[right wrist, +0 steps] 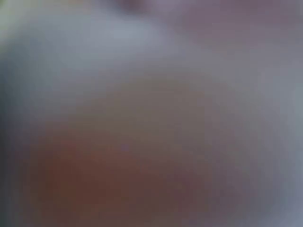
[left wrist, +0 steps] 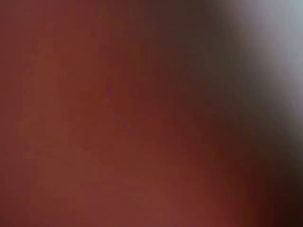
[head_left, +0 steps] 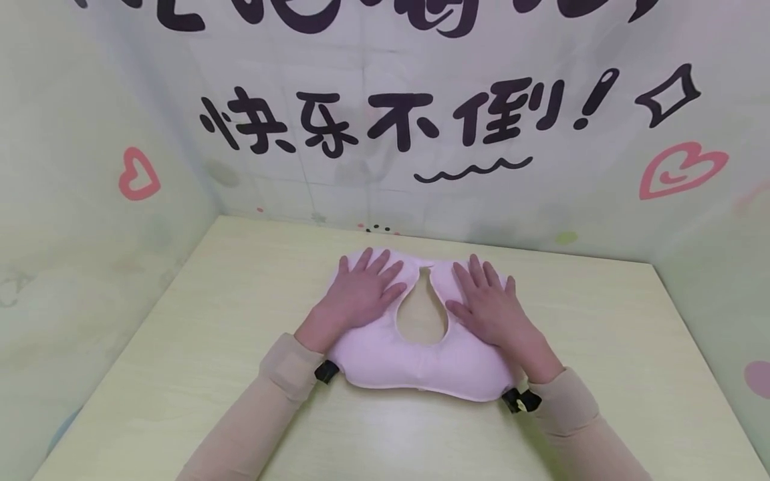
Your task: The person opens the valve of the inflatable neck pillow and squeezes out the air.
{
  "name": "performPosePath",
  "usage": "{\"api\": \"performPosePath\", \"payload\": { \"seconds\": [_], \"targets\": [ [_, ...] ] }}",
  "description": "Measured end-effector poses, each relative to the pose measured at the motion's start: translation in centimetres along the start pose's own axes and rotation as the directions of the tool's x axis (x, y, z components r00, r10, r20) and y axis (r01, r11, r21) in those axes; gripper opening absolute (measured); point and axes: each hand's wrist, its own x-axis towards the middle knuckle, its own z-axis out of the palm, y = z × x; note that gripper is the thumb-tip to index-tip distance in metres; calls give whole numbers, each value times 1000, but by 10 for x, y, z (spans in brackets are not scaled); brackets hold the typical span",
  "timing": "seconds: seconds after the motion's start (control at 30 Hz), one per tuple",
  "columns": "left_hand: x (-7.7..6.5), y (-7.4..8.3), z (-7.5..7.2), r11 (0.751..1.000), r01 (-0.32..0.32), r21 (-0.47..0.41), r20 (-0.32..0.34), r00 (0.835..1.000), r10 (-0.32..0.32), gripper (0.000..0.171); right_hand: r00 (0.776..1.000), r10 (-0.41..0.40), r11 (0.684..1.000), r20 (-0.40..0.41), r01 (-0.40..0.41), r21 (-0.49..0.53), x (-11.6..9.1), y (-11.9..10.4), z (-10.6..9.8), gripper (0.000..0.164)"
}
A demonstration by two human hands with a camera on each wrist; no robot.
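Observation:
In the head view a pale pink U-shaped neck pillow lies flat on the table, its two ends meeting at the far side around a teardrop-shaped opening. My left hand rests on its left arm with fingers spread and pointing away from me. On the right arm of the pillow lies my right hand, its fingers also straight and apart. The left wrist view is a dark reddish blur. Only blurred grey, pink and reddish-brown patches show in the right wrist view.
The pale wooden table meets a printed cloth wall at its back edge, with cloth on both sides too. A small black wrist device sits under the left cuff, and another black device under the right cuff.

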Motion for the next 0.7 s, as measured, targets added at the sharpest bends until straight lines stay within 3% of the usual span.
{"api": "performPosePath", "payload": {
  "seconds": [0.1, 0.2, 0.33, 0.4, 0.5, 0.7],
  "targets": [
    [-4, 1, -8, 999, 0, -45, -24, 1000, -2, 63, 998, -1, 1000, -68, 2, 24, 0, 0, -6, 74],
    [-5, 2, -19, 998, -28, -56, -96, 995, 23, 64, 983, 3, 998, -182, 9, 65, 1, 0, -14, 76],
    [-2, 2, -33, 998, -56, -14, -227, 972, 51, 69, 943, -1, 994, -332, 37, 101, 6, -1, -24, 81],
    [1, 1, -37, 998, -52, 18, -271, 961, 55, 72, 931, -7, 994, -364, 47, 103, 10, -3, -26, 84],
    [7, -1, -38, 998, -47, 48, -292, 955, 59, 74, 942, -10, 996, -334, 41, 85, 18, -6, -24, 86],
    [19, -3, -24, 998, -40, 40, -224, 973, 48, 70, 985, 8, 998, -170, 3, 62, 30, -7, -10, 84]
  ]
}}
